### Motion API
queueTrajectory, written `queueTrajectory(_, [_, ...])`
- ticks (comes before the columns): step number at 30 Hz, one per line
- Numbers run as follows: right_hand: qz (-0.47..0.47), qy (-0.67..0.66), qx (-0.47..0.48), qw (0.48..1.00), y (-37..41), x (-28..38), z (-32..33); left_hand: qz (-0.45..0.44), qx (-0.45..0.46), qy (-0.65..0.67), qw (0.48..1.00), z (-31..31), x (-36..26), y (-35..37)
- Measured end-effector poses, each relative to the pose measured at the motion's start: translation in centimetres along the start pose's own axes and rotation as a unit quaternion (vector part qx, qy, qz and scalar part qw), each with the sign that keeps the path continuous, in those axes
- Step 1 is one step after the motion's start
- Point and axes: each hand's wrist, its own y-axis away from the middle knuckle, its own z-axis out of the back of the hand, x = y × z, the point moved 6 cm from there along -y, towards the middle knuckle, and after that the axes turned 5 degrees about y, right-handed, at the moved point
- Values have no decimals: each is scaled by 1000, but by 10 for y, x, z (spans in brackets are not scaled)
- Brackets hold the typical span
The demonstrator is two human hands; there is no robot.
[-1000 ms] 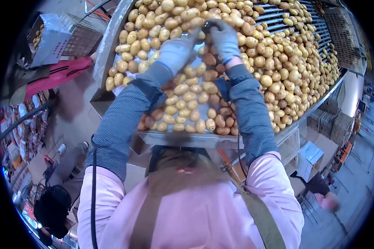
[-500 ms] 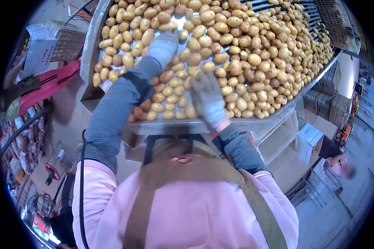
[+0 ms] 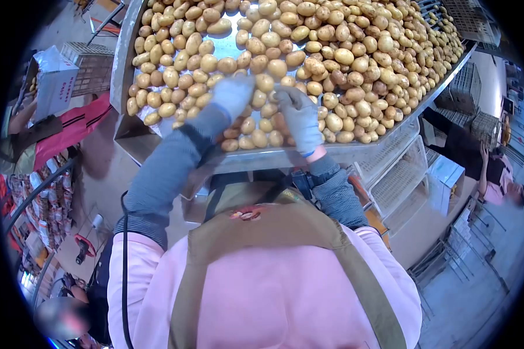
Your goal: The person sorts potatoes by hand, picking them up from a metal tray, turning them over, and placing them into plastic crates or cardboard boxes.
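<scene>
Many yellow-brown potatoes (image 3: 355,55) lie over a metal sorting tray (image 3: 215,161), heaped at the right and looser at the left. My left hand (image 3: 233,96), in a pale glove, is over the potatoes at the centre-left; motion smears its fingers, and what they may hold is hidden. Close by on the right, my right hand (image 3: 298,113) is in a grey-white glove, with its fingers curled at the potatoes near the tray's front edge. Whether a potato is in its fingers is hard to make out.
Plastic crates (image 3: 399,177) stand below the tray's right side. A white box (image 3: 445,180) is beyond them, near a person in pink (image 3: 498,183). At the left are a white carton (image 3: 55,81), another person's pink clothing (image 3: 70,128) and filled bags (image 3: 52,203).
My left hand has moved toward my body. My right hand has shifted right, its fingers now curled. The view has shifted, and more of the person at the right shows.
</scene>
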Motion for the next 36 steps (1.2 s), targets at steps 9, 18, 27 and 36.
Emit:
queueTrajectory(9, [-41, -268, 147, 951, 49, 20, -20, -56, -133, 134, 980, 73, -35, 42])
queueTrajectory(18, [-242, -413, 80, 874, 34, 4, 5, 12, -134, 145, 980, 59, 23, -47])
queueTrajectory(27, [-171, -578, 123, 788, 26, -7, 10, -153, -180, 69, 969, 83, -70, -48])
queueTrajectory(36, [-239, -728, 121, 631, 24, -7, 20, 10, -92, 281, 955, 82, -43, -85])
